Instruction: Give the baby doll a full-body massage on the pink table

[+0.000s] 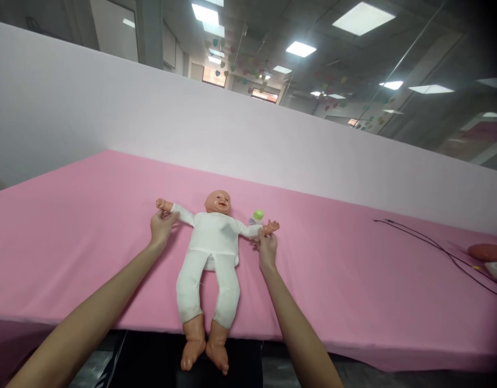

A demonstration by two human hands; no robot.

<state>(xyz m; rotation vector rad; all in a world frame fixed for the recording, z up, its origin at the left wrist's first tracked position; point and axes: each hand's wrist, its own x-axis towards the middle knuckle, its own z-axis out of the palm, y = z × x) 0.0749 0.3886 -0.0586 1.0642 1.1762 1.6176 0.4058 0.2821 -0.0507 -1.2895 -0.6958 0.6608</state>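
A baby doll [214,234] in white cloth lies on its back on the pink-covered table [333,269]. Its head points toward the wall and its bare feet hang past the near edge. My left hand [162,226] is closed around the doll's arm at the left, close to its wrist. At the right, my right hand [267,248] pinches the doll's other arm near the wrist. Both doll arms are stretched out sideways. Just behind the right-hand doll arm is a small bottle [257,217] with a green cap, its lower part hidden.
A thin black cable [429,243] loops across the table's right side. At the far right edge lie an orange-brown rounded object [486,252] and a white item, both partly cut off. A white partition [191,124] rises behind the table.
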